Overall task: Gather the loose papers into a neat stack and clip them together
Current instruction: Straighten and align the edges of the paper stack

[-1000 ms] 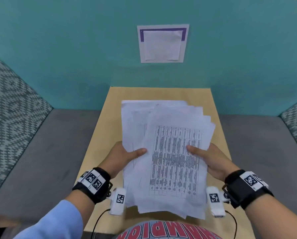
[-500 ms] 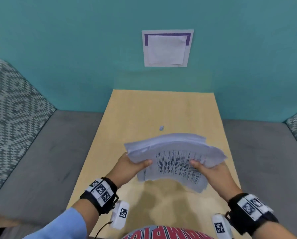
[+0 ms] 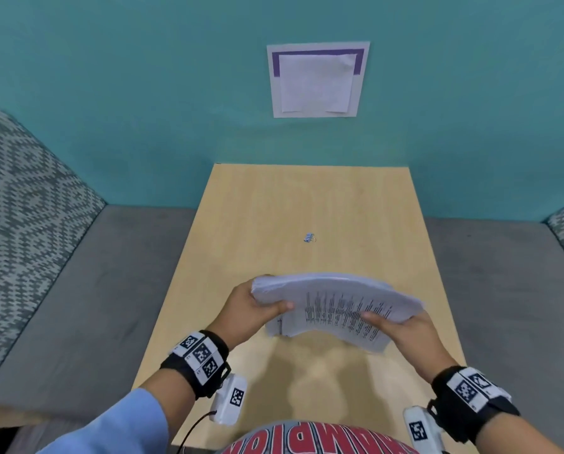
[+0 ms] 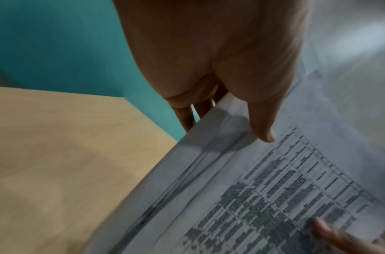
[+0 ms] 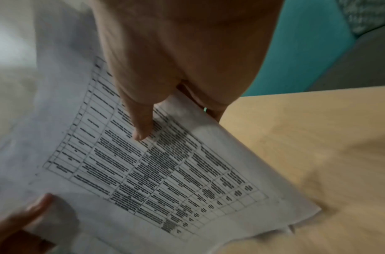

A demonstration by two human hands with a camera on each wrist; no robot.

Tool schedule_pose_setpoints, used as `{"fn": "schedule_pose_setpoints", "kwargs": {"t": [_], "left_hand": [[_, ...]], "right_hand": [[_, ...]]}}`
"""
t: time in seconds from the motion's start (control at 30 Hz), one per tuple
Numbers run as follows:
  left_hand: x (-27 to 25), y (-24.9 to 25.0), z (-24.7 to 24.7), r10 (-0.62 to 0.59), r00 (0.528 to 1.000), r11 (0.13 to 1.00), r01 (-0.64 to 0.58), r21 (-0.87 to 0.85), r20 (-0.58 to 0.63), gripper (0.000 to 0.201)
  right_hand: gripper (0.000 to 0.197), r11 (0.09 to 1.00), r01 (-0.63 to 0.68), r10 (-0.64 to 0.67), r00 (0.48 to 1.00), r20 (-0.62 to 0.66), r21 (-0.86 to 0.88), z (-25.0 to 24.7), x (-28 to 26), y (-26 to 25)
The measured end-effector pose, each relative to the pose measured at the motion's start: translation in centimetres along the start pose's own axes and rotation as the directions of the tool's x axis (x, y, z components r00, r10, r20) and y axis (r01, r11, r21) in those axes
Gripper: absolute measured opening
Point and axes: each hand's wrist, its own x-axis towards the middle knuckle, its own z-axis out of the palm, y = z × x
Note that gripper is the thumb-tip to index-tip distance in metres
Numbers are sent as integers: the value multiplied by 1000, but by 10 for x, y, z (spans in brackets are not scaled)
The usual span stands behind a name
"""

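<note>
A bundle of white papers (image 3: 333, 306) with a printed table on top is held above the wooden table (image 3: 307, 208), bowed upward in the middle. My left hand (image 3: 257, 308) grips its left edge, thumb on top and fingers beneath. My right hand (image 3: 395, 326) grips the right edge the same way. The left wrist view shows the left thumb (image 4: 263, 130) pressing the papers (image 4: 252, 197); their edges are uneven. The right wrist view shows the right thumb (image 5: 141, 130) on the printed sheet (image 5: 165, 171). A small blue binder clip (image 3: 309, 237) lies on the table beyond the papers.
The table butts against a teal wall with a white and purple notice (image 3: 318, 80) on it. Grey bench seats (image 3: 87, 290) with patterned cushions (image 3: 22, 208) flank the table on both sides.
The papers were lifted off the table and tipped away from me, from lying flat to a bowed bundle in the air. That uncovered the binder clip. Both hands kept their hold.
</note>
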Motion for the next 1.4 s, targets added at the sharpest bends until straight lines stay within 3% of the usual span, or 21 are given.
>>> {"fn": "schedule_pose_setpoints", "kwargs": {"t": [0.1,0.3,0.43,0.53,0.6,0.67,0.7,0.77,0.8,0.9,0.97,1.07,1.13,1.17,1.23,1.3,1.4], "left_hand": [[0,-2,4,-5,1000,999,6,34,-12,14],[1,29,-3,38,989,990,-56,-128,-145,25],[0,31,-7,108,986,994,-109,-2,-125,31],[-1,36,-10,138,984,990,-133,46,-111,34],[-2,47,-14,249,962,958,-227,176,-116,31],[-3,66,-16,395,918,816,-337,471,-29,25],[-2,77,-16,431,899,672,-376,637,76,23],[-1,93,-6,359,891,387,-413,824,278,24],[-2,99,2,281,901,308,-411,858,331,25],[-9,106,31,87,934,189,-357,915,347,19],[-15,106,41,38,947,171,-321,932,319,19],[-16,108,34,52,947,239,-321,917,318,19],[-14,111,19,72,948,377,-313,872,309,14],[-12,111,9,71,953,470,-293,832,296,25],[-11,113,-11,52,968,658,-219,720,247,48],[-11,112,-28,1,978,803,-126,582,210,52],[-13,104,-44,-55,981,931,-17,364,185,33]], "right_hand": [[15,999,-26,25,998,-52,-23,6,3,8],[12,994,103,-101,993,-58,37,3,5,-24],[22,992,128,-128,992,7,4,4,7,-16],[22,998,63,-62,997,-44,10,8,17,-4],[21,999,31,-29,997,-72,24,10,22,-2],[19,1000,24,-25,997,-68,-3,12,24,-3],[17,999,31,-31,998,-61,-9,14,24,-5],[11,998,67,-67,997,-45,-11,17,20,-8],[8,996,90,-91,996,-24,-29,19,16,-9],[23,968,204,-191,977,96,-147,22,0,-19],[30,952,237,-211,967,144,-192,20,-7,-25],[35,935,260,-226,961,158,-243,10,-6,-26],[32,936,213,-203,977,68,-281,1,-3,-26],[34,943,150,-161,987,-14,-297,-6,-1,-23],[72,948,-14,-29,991,-130,-318,-22,4,-14],[88,973,-91,62,988,-141,-214,-37,9,-3],[70,994,-104,106,993,-49,42,-46,9,-14]]}}
